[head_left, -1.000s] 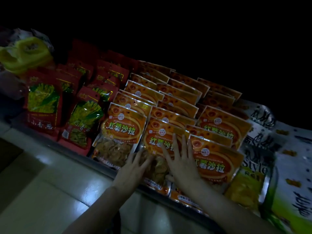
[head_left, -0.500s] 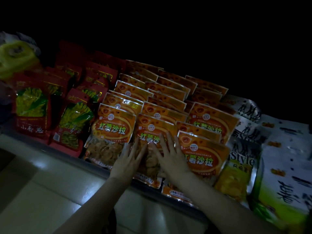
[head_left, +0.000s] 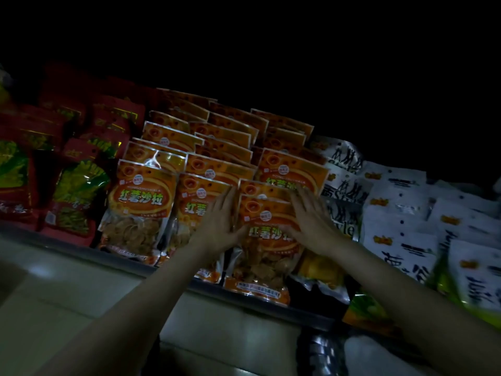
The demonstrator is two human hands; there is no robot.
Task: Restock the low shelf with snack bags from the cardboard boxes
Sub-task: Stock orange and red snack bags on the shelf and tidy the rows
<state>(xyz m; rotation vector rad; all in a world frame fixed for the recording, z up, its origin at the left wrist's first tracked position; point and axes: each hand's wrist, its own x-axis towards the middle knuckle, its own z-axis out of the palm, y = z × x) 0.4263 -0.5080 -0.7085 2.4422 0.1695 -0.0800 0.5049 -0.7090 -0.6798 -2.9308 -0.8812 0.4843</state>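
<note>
Rows of orange snack bags (head_left: 146, 202) stand packed on the dim low shelf (head_left: 54, 237). My left hand (head_left: 217, 221) and my right hand (head_left: 309, 221) flank the front right orange bag (head_left: 267, 256), one on each side. The fingers of both hands are straight and lie along the bag's edges. Both thumbs rest on its front near the printed label. The bag's bottom hangs over the shelf's front edge. No cardboard box is in view.
Red bags with green pictures (head_left: 73, 196) fill the shelf to the left. White bags with black writing (head_left: 401, 240) lie to the right, with a yellow bag (head_left: 320, 270) low beside the orange ones. Pale floor tiles (head_left: 67, 294) run in front. The back is dark.
Both hands have shifted right from the middle front orange bag to the right front one, now on either side of it. The view has swung right too.
</note>
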